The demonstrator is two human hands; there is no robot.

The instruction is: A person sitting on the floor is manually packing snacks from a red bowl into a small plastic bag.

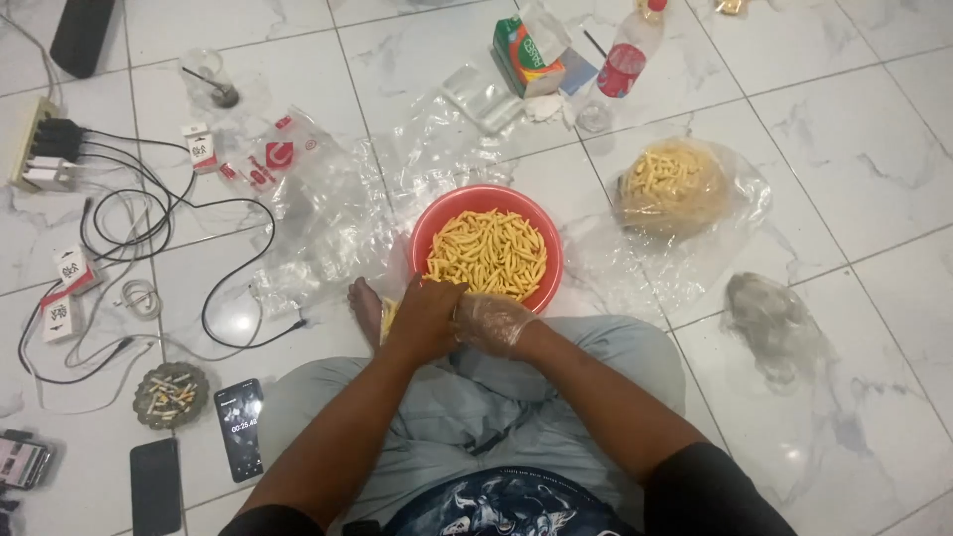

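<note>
At the centre of the frame the bare left hand and the plastic-gloved right hand curl together, fingers closed, at the near rim of the red bowl of yellow snack sticks, their grip unclear

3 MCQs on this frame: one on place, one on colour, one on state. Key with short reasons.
1. Where is the ashtray?
A. left of the person's knee
B. inside the bowl
C. beside the bottle

2. What colour is the bowl of snack sticks?
A. blue
B. red
C. white

3. What covers the right hand?
A. nothing
B. a cloth
C. a clear plastic glove

Key: 1 A, it sits on the tiles next to two phones; 2 B, the rim is red; 3 C, thin film wraps it, while the left hand is bare.
</note>
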